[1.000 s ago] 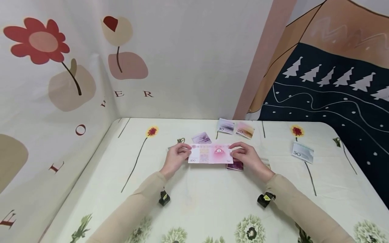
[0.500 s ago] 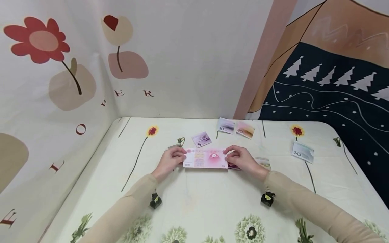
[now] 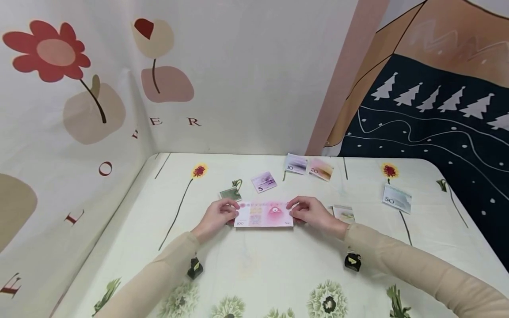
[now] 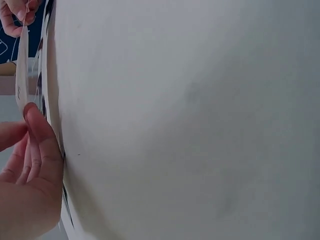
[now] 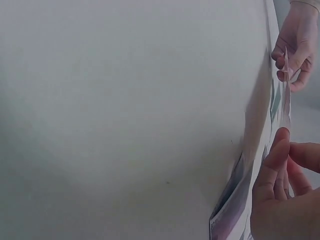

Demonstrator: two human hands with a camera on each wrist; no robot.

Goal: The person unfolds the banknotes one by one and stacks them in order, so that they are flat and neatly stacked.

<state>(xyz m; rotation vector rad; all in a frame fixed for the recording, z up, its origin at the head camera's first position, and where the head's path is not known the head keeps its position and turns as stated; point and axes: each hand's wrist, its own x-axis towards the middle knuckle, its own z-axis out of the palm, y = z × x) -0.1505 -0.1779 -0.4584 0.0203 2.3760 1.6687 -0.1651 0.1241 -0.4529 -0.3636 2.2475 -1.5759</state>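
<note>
A pink 100 banknote [image 3: 263, 215] is stretched flat between both hands, close over the table. My left hand [image 3: 214, 218] pinches its left end between thumb and fingers. At the right end, my right hand [image 3: 316, 215] pinches it the same way. Both wrist views show the banknote [image 4: 22, 72] edge-on, raised off the cloth. Beyond the left hand lies a small green note [image 3: 230, 194], and behind the banknote a purple 5 note [image 3: 263, 182]. A folded-looking note [image 3: 343, 213] lies by the right wrist. A purplish note [image 5: 232, 215] lies under the right hand.
Toward the back edge of the table [image 3: 246, 265] lie a 10 note [image 3: 296, 164] and a 20 note [image 3: 320, 170], side by side. A 50 note [image 3: 396, 199] lies farther right. A printed curtain [image 3: 238, 79] hangs behind the table.
Both hands have brought the 100 banknote toward the body and slightly left. The 5 note and the green note have come into fuller view; the dark pink note is now hidden behind the right hand.
</note>
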